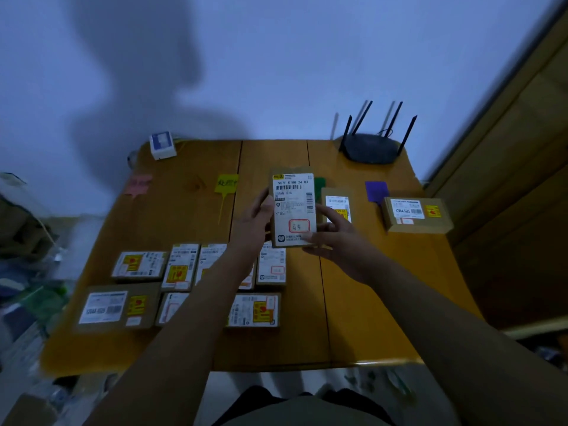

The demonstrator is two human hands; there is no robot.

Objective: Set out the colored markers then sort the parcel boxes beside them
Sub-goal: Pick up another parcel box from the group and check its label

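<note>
Cardboard box (293, 207) with a white label is held up above the middle of the tabletop (353, 302), with the label facing the camera. The left grip (255, 219) holds its left edge with curled fingers. The right grip (338, 241) holds the lower right corner, the thumb on the right edge and the fingers under the bottom. So both are closed around this one box.

Four markers lie in a row on the far half of the tabletop: pink marker (140, 182), yellow marker (226, 182), green marker (319, 182) (mostly hidden behind the held box) and purple marker (376, 190). Between pink and yellow there is maybe one more, but it is too blurred to tell.

A second box (336, 207) lies just beside the green marker, partly behind the right thumb. A third box (418, 215) lies just to the right of the purple marker.

Seven boxes (140, 265) lie flat in two rows on the near left part, close together, and the left forearm passes over some of them.

At the far edge stand a black router (370, 147) with four antennas and a small white case (163, 145).
</note>
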